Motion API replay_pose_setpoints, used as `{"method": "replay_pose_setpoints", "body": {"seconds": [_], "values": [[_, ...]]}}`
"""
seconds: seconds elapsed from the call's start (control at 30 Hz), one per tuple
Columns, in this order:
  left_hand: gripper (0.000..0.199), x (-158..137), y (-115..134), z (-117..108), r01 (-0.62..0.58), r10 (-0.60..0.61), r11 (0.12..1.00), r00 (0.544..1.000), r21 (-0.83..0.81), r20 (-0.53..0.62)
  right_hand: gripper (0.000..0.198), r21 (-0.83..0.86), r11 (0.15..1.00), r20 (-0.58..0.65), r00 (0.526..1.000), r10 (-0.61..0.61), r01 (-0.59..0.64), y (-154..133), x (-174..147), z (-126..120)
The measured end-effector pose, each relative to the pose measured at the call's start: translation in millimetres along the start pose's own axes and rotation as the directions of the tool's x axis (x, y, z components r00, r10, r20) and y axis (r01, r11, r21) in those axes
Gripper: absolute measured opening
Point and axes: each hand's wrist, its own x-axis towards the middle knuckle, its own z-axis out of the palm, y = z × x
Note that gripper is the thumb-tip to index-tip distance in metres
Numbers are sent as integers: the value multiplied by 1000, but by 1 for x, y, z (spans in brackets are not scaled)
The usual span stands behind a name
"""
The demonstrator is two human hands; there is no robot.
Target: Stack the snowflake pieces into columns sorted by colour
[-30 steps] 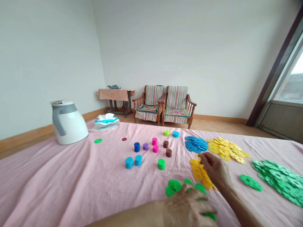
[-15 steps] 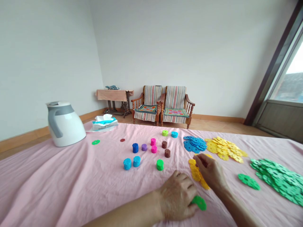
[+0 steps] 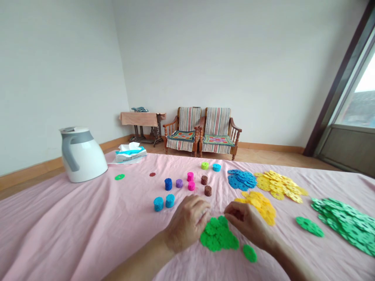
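My left hand [image 3: 189, 220] is closed, its fingers curled downward beside the left edge of a loose pile of bright green snowflake discs [image 3: 219, 236]. What it holds, if anything, is hidden beneath it. My right hand [image 3: 249, 222] is closed too, fingertips drawn together just above the pile's right side. Nothing can be made out between those fingers. A single green disc [image 3: 249, 253] lies close to the pile, under my right wrist. Orange-yellow discs [image 3: 262, 207] are heaped just behind my right hand.
Short disc stacks stand beyond my hands, including light blue [image 3: 158, 204], dark blue [image 3: 168, 184] and brown [image 3: 208, 191]. Blue [image 3: 241, 179], yellow [image 3: 279, 185] and green [image 3: 345, 222] heaps lie right. A white jug [image 3: 86, 156] and tissue box [image 3: 131, 153] stand left on the pink cloth [image 3: 73, 226].
My left hand has moved up and left, uncovering the bright green pile. My right hand has drawn back from the orange-yellow discs toward it. The green stack is now out of sight near my left hand.
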Motion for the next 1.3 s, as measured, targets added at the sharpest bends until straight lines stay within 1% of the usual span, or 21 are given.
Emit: {"method": "replay_pose_setpoints", "body": {"seconds": [0.03,0.07,0.1,0.17,0.23,0.4,0.63,0.77,0.87,0.93,1.03,1.1,1.2,1.3], "values": [[17,0,-6,-3,66,-68,997,996,-26,-65,11,9,1000,76,997,-1,0,-4,-3,-1],[18,0,-12,-5,121,-127,991,985,-55,-119,10,9,1000,139,990,1,-2,-8,-6,-2],[18,0,-17,-6,167,-179,982,970,-83,-163,13,0,1000,184,983,4,-4,-11,-8,-3],[18,0,-26,-6,236,-259,963,945,-127,-202,21,-24,1000,233,972,0,6,-15,-12,-5],[18,0,-31,-4,276,-304,949,930,-154,-208,24,-35,999,254,967,-24,34,-17,-14,-6],[19,-1,-36,2,294,-324,940,928,-173,-184,25,-31,996,277,958,-67,79,-18,-12,-5],[18,-3,-37,2,305,-329,939,930,-156,-161,19,-37,997,268,961,-61,74,-19,-13,-4],[19,-2,-40,4,318,-341,935,927,-157,-154,12,18,1000,272,962,-15,11,-15,-13,-4],[24,-4,-42,7,320,-345,932,926,-169,-152,5,152,987,293,956,3,-49,-10,-10,0],[29,-5,-43,9,317,-344,931,928,-180,-144,8,281,956,252,968,7,-81,-9,-4,3],[32,-7,-40,10,315,-342,927,932,-203,-120,18,431,897,119,991,53,-100,-13,7,7],[31,-7,-39,10,325,-353,919,930,-224,-100,22,460,882,56,994,89,-105,-18,15,10],[32,-6,-38,11,354,-383,897,922,-265,-64,24,472,870,12,988,151,-139,-26,29,16],[33,-5,-39,11,395,-422,867,906,-302,-26,24,524,834,-34,974,224,-173,-29,44,27]]}}
